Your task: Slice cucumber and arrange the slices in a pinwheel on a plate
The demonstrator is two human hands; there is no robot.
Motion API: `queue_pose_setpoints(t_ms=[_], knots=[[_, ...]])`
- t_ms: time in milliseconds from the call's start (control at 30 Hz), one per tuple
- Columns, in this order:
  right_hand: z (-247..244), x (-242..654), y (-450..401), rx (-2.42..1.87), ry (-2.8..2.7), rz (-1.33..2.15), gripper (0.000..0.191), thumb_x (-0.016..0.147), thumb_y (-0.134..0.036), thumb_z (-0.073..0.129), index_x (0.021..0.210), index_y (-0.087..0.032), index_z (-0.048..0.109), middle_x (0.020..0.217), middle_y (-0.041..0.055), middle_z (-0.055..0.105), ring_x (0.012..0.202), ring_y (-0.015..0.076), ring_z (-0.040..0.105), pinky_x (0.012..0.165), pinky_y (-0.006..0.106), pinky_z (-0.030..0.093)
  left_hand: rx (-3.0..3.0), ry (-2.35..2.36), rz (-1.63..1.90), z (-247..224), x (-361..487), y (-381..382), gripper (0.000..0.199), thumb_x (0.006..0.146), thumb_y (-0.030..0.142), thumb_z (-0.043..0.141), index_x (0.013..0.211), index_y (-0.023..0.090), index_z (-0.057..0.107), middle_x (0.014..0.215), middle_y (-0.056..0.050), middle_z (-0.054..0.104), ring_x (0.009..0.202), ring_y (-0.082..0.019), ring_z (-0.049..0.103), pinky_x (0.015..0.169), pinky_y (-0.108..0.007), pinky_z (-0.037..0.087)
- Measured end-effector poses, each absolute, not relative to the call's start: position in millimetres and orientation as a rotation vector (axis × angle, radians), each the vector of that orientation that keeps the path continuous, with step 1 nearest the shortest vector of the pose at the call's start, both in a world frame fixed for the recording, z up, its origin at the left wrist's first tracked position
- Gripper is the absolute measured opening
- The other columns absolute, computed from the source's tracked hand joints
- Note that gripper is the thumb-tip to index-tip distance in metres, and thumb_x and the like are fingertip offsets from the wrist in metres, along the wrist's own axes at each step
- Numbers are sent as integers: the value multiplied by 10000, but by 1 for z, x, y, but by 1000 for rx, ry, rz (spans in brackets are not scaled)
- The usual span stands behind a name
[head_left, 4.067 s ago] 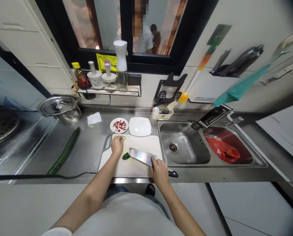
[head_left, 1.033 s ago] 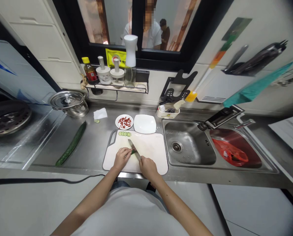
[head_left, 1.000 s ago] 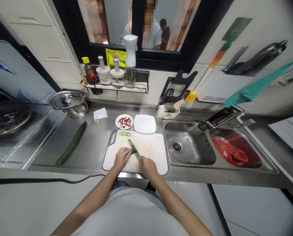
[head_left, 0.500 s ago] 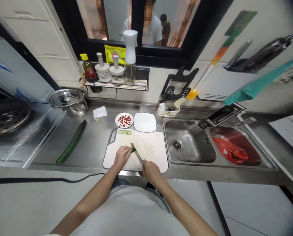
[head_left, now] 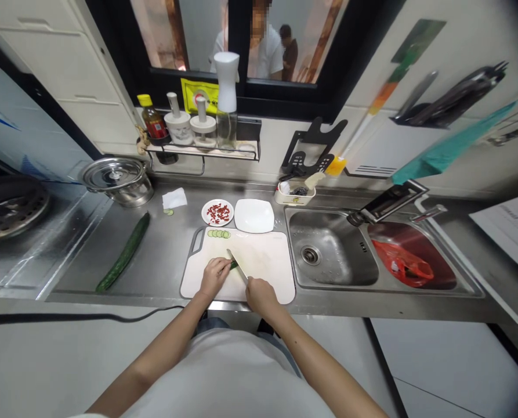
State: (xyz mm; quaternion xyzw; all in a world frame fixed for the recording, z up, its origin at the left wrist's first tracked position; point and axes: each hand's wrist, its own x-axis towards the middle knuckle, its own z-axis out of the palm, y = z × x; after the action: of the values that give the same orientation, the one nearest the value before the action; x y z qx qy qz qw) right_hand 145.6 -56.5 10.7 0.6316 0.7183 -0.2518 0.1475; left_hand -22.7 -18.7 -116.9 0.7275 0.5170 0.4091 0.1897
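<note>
Over the white cutting board, my left hand has its fingers closed on a small green cucumber piece. My right hand grips a knife, whose blade lies slantwise against that piece. Several pale green slices form an overlapping row at the board's upper left. Behind the board are a round plate of chopped red pieces and a bare white plate. A whole cucumber rests on the steel counter to the left.
A lidded steel pot stands at the back left, near a white tissue. To the right is a double sink with a red bag. A shelf of bottles hangs behind, under the window.
The whole view has shifted slightly. The knife has moved slightly against the cucumber piece; both hands keep their hold.
</note>
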Motion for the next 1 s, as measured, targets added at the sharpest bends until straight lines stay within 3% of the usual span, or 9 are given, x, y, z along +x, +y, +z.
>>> queue_pose_setpoints(t_ms=[1000], knots=[[-12,128,-32,1831,2120,-699,324,882,-100,366,1096,-110,609,1022,167,685,983,227,647,789,305,469,2079,1445,1143,-120,-22,-17,206,911,279,505,967,213,692,934,-53,692,880,-174,604,796,-334,503]])
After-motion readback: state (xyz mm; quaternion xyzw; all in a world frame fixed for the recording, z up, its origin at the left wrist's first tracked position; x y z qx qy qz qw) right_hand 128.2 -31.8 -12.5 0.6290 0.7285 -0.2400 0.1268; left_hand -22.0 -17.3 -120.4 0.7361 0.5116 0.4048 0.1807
